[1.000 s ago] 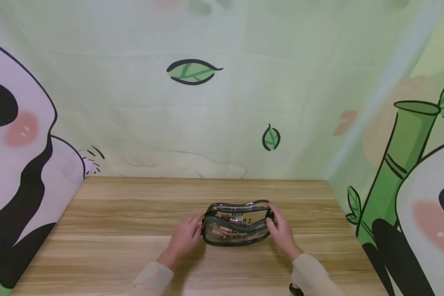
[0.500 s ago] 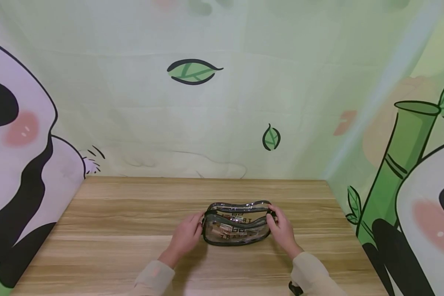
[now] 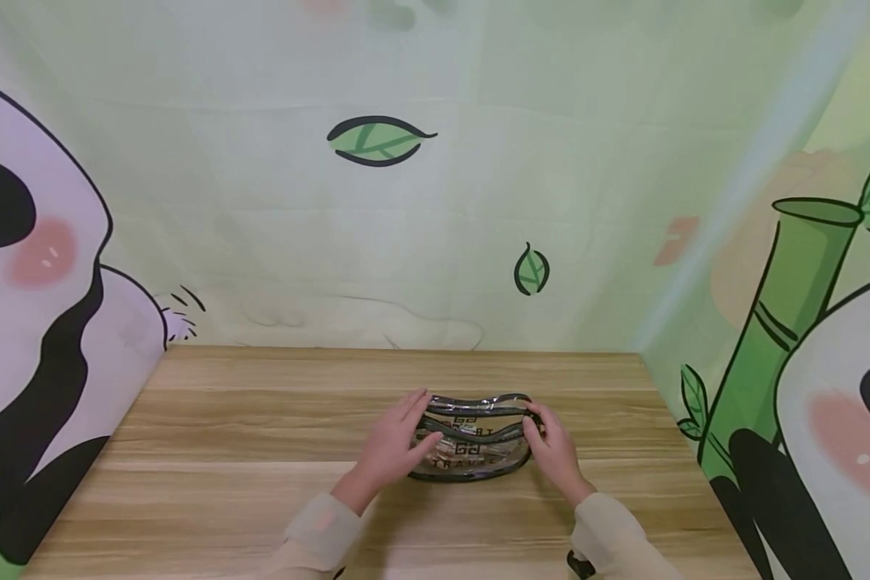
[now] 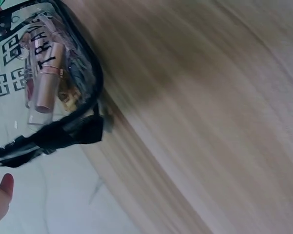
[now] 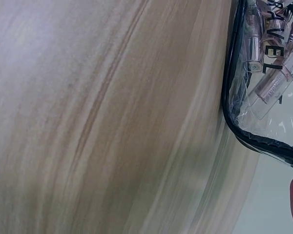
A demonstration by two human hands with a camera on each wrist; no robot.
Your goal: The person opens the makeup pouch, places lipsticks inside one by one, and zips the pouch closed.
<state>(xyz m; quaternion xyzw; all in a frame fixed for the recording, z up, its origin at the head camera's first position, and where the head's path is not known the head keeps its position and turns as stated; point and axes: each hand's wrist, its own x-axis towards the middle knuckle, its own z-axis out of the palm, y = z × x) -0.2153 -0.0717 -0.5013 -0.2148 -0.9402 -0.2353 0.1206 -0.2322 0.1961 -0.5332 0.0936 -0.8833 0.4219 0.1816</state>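
A clear zip pouch (image 3: 471,453) with black trim and printed letters stands on the wooden table, its top gaping. Through its wall, the left wrist view shows a pinkish lipstick tube (image 4: 50,80) among other small items; several tubes (image 5: 254,41) show in the right wrist view too. My right hand (image 3: 553,455) pinches the pouch's right end, thumb in front and fingers behind. Over the left end lies my left hand (image 3: 394,441), its fingers and thumb stretched out and spread, the thumb across the front wall.
The wooden table (image 3: 246,411) runs back to a pale green cloth backdrop (image 3: 261,201) printed with leaves, pandas and bamboo. Light sleeves cover both forearms, and a black band (image 3: 580,565) shows near the right cuff.
My left hand has let go of the pouch's left edge and moved right, spreading over that end. The right hand and the pouch stay almost where they were.
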